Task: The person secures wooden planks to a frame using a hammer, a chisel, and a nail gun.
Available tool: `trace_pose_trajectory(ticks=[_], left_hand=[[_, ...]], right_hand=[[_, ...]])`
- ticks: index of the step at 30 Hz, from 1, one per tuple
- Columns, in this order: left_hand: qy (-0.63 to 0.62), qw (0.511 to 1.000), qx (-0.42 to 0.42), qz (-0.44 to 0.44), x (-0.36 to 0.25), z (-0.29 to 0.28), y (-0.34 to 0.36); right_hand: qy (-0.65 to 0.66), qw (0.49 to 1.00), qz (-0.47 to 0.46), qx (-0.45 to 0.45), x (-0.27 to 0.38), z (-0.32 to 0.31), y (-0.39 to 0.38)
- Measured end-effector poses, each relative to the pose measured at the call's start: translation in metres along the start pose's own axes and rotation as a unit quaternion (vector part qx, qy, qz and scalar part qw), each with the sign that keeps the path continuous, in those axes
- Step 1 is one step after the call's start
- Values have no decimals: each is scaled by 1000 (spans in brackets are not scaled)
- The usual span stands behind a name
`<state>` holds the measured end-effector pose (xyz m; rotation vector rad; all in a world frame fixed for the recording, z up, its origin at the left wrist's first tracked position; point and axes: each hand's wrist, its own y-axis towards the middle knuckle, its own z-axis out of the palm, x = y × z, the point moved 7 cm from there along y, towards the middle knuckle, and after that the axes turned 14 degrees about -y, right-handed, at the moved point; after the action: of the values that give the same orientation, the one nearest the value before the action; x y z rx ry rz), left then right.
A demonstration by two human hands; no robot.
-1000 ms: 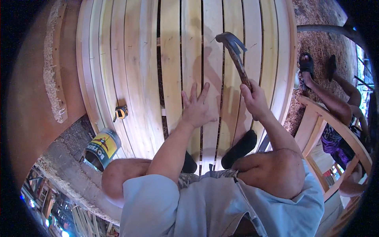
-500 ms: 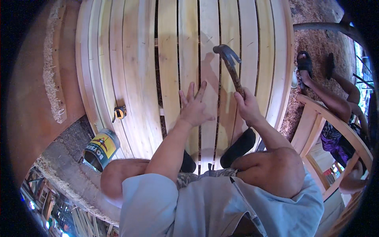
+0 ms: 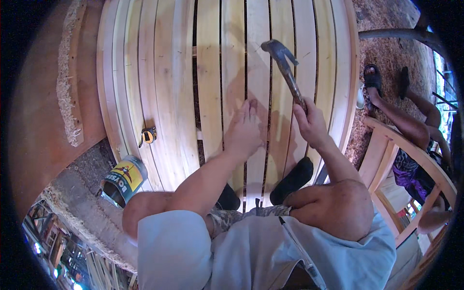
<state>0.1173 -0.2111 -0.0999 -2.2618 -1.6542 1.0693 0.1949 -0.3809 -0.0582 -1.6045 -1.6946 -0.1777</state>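
Observation:
My right hand (image 3: 311, 126) is wrapped round the handle of a claw hammer (image 3: 288, 77). The hammer is raised, its dark metal head pointing away from me over the pale wooden slats (image 3: 209, 87). Left of it, my left hand (image 3: 243, 131) is over the middle slats with its fingers drawn together. Whatever lies between those fingertips, if anything, is too small to make out. Thin nails or marks show in a row across the slats farther off.
A yellow and black tape measure (image 3: 149, 135) lies on the left slats. Beside them is a tipped open can (image 3: 124, 180). A brown panel (image 3: 43, 106) stands at far left. On the right are a wooden frame (image 3: 386, 145) and another person's legs (image 3: 401, 108).
My left hand's spread fingers have come together over the slats. My right hand has shifted slightly right and the hammer head has risen farther from me.

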Motion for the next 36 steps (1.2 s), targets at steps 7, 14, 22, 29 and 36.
trace_pose_trajectory(ticks=[7,14,22,29,36], left_hand=[[149,986,73,-31,-11,8,14],[126,976,176,-34,-20,6,13],[230,968,85,-57,-18,15,12],[196,955,205,-89,-39,22,28],[35,997,-56,-30,-2,31,17]], right_hand=[[-22,998,34,43,-4,9,41],[214,965,-143,-52,5,-6,3],[3,1000,-6,2,44,-20,45],[-84,996,15,14,-23,0,49],[-8,995,-60,-78,-7,0,28]])
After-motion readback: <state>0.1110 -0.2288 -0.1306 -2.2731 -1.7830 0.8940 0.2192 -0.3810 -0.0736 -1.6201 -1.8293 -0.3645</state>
